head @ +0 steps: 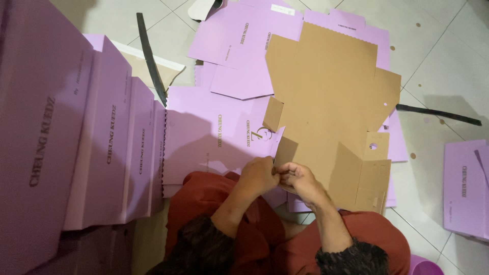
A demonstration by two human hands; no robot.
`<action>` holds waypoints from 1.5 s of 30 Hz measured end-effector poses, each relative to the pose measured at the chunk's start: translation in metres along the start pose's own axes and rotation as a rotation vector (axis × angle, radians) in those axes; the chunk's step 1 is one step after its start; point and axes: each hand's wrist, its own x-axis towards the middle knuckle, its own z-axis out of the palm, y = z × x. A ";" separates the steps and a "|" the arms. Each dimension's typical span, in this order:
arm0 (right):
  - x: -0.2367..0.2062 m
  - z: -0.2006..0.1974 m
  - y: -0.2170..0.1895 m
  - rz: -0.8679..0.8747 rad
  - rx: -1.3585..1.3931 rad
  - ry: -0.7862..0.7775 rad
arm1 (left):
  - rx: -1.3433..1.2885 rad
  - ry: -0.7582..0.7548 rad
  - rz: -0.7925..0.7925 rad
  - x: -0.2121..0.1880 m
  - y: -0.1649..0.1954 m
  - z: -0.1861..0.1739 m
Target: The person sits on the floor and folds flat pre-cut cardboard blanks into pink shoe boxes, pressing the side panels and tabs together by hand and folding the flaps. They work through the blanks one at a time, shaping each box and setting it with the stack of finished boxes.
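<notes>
Both hands pinch one small flap of the flat cardboard box blank (326,97) on the floor — left hand (259,174) and right hand (298,179) closed together; a crooked fold may tear it.

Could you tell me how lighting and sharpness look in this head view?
Head view: soft shadow across the lilac sheet above the left hand; right hand and brown cardboard blank evenly lit and fairly sharp; stacked boxes at left loom large, slightly blurred.
</notes>
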 end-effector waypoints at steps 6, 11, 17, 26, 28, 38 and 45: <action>0.006 -0.003 0.001 -0.314 -0.452 0.184 | 0.038 0.053 -0.171 0.006 0.002 -0.022; -0.006 -0.005 -0.013 -0.330 -0.485 0.324 | 0.055 0.118 -0.288 0.011 0.004 -0.059; -0.033 0.006 -0.050 -0.434 -0.567 0.404 | 0.038 0.134 -0.253 0.008 0.007 -0.064; -0.042 -0.100 -0.086 -0.656 -1.091 0.692 | 0.039 0.069 -0.224 0.007 -0.001 -0.066; -0.035 -0.147 -0.090 -0.406 -1.161 0.699 | 0.038 -0.033 -0.276 0.005 -0.001 -0.069; 0.045 -0.233 -0.033 0.087 -1.339 0.339 | 0.166 0.110 0.034 0.012 -0.008 -0.042; 0.031 -0.171 -0.053 0.135 -1.438 0.522 | 0.150 0.032 -0.008 0.013 -0.007 -0.037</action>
